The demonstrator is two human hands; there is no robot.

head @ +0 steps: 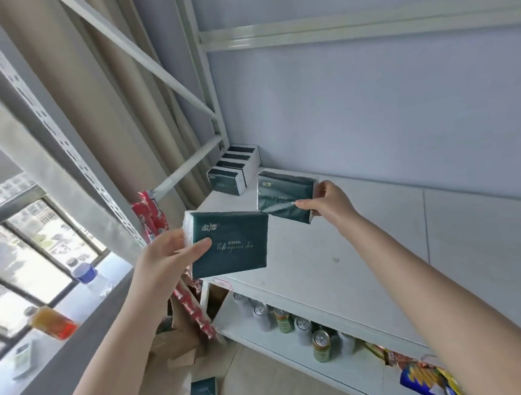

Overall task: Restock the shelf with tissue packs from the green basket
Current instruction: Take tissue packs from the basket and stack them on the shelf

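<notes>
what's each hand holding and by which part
Left hand grips the nearer tissue pack by its left end; the right hand pinches the farther tissue pack by its right end.

pack one (pixel 230 244): dark green wrapper, pale script, white side edge. centre-left of frame, face to camera, slightly tilted, pinched at its left edge by the left hand (pixel 162 259).
pack two (pixel 283 195): same wrapper, centre of frame, gripped at its right end by the right hand (pixel 330 203), over the white shelf (pixel 334 254); contact with the board unclear.
stocked row (pixel 234 171): several packs standing on edge, shelf's far-left corner.
stray pack (pixel 203 391): lies flat, bottom centre.
</notes>
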